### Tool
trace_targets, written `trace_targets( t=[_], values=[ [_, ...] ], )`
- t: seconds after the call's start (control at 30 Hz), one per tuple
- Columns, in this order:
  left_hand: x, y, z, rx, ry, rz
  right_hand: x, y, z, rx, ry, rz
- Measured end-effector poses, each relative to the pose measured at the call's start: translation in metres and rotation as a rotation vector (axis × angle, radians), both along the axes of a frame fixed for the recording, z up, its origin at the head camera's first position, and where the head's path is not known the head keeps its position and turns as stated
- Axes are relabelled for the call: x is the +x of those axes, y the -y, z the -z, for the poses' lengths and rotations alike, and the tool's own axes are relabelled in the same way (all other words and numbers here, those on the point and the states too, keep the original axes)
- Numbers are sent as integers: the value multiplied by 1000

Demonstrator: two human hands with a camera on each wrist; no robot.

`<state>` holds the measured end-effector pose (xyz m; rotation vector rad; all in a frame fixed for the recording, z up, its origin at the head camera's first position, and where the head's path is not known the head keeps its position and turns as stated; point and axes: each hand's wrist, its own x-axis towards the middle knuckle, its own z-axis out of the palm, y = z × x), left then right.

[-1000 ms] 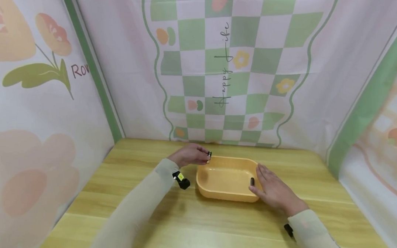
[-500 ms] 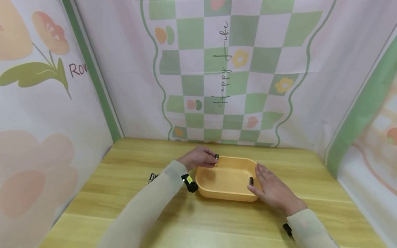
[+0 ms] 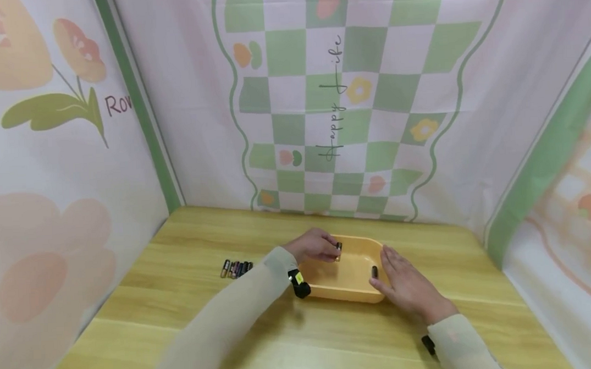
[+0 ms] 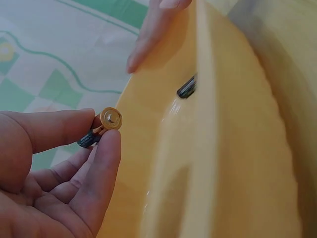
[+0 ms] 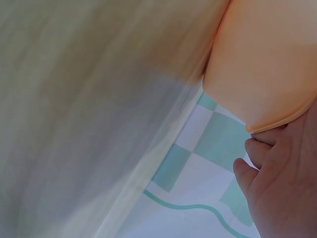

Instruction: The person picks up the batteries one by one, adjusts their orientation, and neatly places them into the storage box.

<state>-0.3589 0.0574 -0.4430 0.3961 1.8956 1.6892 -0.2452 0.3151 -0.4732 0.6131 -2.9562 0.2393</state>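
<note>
My left hand [image 3: 314,245] is over the left part of a yellow plastic tray [image 3: 345,294], pinching a battery [image 4: 111,119] between thumb and fingertips. Its gold end faces the left wrist camera, and its dark body is partly covered by the fingers. Inside the tray, toward the right end, lies another dark battery [image 3: 374,271]. My right hand [image 3: 411,284] rests along the tray's right side with its fingers straight, the thumb spread over the rim close to that battery. In the right wrist view its fingertips [image 5: 245,171] lie against the outside of the rim.
Several batteries [image 3: 236,268] lie side by side in a row on the wooden table [image 3: 181,299], left of the tray and partly behind the left sleeve. A printed cloth wall [image 3: 332,122] rises along the table's back edge, with more cloth at both sides.
My left hand has moved right and toward me with the battery, from the tray's back left corner to over its inside. The battery row has come into sight. The right hand has stayed put.
</note>
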Motion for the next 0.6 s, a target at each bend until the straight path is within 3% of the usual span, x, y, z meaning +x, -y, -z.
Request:
trace_targets(
  t=[0.37,0.6],
  values=[
    [10,-27,6,-84,-31,73,-1,-2,0,4,5,4],
    [22,-42,4,-213,-119,75,-1,-2,1,5,0,-3]
  ],
)
